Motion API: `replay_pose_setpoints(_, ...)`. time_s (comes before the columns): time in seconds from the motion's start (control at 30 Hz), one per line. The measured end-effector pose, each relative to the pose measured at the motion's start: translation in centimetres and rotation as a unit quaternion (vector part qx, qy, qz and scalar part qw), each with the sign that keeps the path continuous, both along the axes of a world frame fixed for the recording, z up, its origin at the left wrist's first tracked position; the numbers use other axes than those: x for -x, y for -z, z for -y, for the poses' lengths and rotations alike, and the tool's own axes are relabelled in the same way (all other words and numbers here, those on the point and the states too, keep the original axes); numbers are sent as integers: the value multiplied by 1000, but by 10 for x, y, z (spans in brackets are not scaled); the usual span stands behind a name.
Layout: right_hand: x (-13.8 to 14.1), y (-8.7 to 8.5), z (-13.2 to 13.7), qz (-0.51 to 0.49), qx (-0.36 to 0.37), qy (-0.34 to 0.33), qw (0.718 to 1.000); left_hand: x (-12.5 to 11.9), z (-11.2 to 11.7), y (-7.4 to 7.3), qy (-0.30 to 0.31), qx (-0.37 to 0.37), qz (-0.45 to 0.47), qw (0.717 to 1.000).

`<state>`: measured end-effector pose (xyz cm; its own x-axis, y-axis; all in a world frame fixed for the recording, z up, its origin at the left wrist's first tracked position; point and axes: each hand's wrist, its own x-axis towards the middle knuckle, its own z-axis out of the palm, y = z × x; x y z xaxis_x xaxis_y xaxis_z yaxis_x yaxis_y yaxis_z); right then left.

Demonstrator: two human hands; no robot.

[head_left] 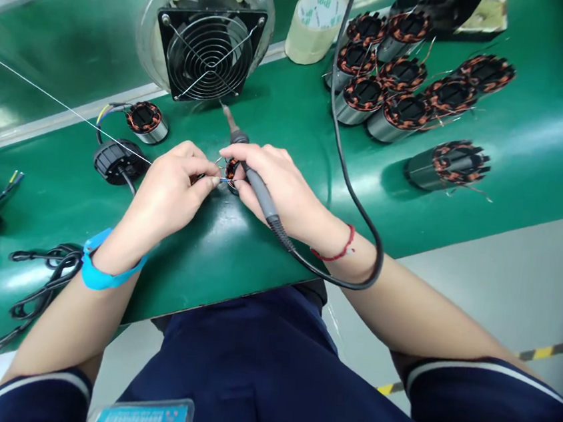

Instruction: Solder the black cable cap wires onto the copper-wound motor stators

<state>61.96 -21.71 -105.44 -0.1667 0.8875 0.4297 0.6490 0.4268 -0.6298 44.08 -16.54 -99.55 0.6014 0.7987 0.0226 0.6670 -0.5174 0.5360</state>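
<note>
My left hand (176, 183) is closed, thumb and forefinger pinching a thin wire with a short blue part (223, 180). The wire's end lies against a small motor stator (233, 169) with copper windings, mostly hidden between my hands. In my right hand (281, 187) is a soldering iron (258, 192), its grey handle lying under the palm and its tip pointing up and away, towards the fan. The thumb and forefinger of this hand are at the stator too. A thin pale strand (71, 108) runs from the upper left to my left hand.
Behind stands a fan with a wire guard (211, 62). A tape roll (315, 26) and several wound stators (405, 110) are at the back right; one stator (447, 165) lies apart. Left are another stator (147, 122), a black round housing (118, 160) and cables (48, 274). The iron's cord (347, 157) loops over my right forearm.
</note>
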Motion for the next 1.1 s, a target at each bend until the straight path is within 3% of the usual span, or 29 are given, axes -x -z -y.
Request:
replay_pose_setpoints(0.1, 4, 9, 0, -25, -22, 20, 999, 6, 2, -4, 29, -8, -37, 999)
replay_pose_setpoints(0.2, 4, 12, 2, -43, -37, 29, 998, 12, 5, -6, 14, -16, -68, 997)
replay_pose_setpoints(0.33, 4, 14, 3, -67, -34, 21, 997, 10, 7, -5, -19, -21, -29, 999)
replay_pose_setpoints(0.6, 4, 17, 2, -102, -45, 12, 994, -11, 4, 1, 7, -27, -20, 999)
replay_pose_setpoints(0.87, 4, 15, 3, -101, -31, 8, 994, 2, -4, -13, 36, 28, -44, 998)
replay_pose_setpoints(1.1, 5, 15, 3, -100, -27, 8, 995, -8, 1, -5, 7, 13, -16, 1000)
